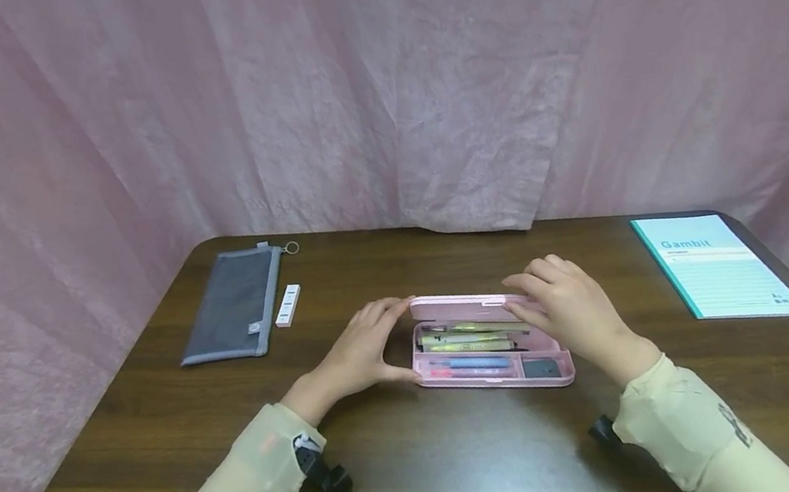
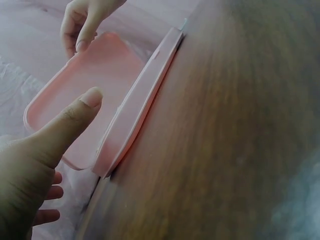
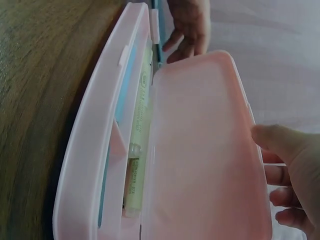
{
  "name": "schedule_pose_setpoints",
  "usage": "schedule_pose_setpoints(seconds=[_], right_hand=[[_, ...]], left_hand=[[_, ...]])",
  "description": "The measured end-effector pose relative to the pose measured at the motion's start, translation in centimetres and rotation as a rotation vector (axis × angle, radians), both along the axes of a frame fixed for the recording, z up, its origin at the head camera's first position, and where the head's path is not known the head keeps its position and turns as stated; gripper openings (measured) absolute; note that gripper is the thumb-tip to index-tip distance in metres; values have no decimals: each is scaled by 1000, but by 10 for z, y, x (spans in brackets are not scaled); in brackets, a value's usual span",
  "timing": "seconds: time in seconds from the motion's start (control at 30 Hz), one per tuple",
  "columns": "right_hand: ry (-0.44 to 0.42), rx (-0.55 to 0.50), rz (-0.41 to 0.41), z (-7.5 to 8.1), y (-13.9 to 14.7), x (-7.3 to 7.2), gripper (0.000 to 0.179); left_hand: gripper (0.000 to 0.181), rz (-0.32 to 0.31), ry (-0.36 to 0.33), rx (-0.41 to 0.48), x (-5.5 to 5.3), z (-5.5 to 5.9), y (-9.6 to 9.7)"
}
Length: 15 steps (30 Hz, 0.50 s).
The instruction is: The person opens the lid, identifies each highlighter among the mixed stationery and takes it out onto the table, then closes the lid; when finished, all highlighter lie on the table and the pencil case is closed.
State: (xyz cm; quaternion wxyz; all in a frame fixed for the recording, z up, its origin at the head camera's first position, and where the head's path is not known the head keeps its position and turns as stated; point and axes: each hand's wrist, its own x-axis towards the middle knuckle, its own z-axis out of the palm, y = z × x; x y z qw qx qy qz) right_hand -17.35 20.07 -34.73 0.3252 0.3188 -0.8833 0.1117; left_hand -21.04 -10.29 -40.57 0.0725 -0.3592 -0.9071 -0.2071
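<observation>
A pink pencil case [image 1: 485, 383] lies on the table with its lid [image 3: 200, 145] raised at the back. Inside are several pale green and yellow pens [image 1: 464, 338], at least one marked as a highlighter in the right wrist view. A blue pen [image 1: 479, 362] and a pink pen [image 1: 461, 373] share the front compartment; a dark block [image 1: 540, 368] sits at front right. My right hand [image 1: 574, 313] pinches the lid's edge between thumb and fingers. At the case's left end, my left hand [image 1: 356, 352] spreads around it, thumb straight at the front corner, fingers by the back corner.
To the left lie a grey zip pouch [image 1: 232, 302] with a ring and a small white block [image 1: 288, 305]. A notebook [image 1: 718, 263] marked "Gambit" lies at the right. Behind the wooden table [image 1: 426, 468] hangs a pink curtain [image 1: 374, 97].
</observation>
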Motion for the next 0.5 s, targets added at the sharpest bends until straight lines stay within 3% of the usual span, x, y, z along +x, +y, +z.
schedule_pose_setpoints(seconds=[0.27,0.5], right_hand=[[111,-41,-64,-2,-5,-6,25],[83,-70,-116,-4,-5,-12,21]], left_hand=[[115,37,51,28,1,0,-2],[110,36,146,72,3,1,-4]])
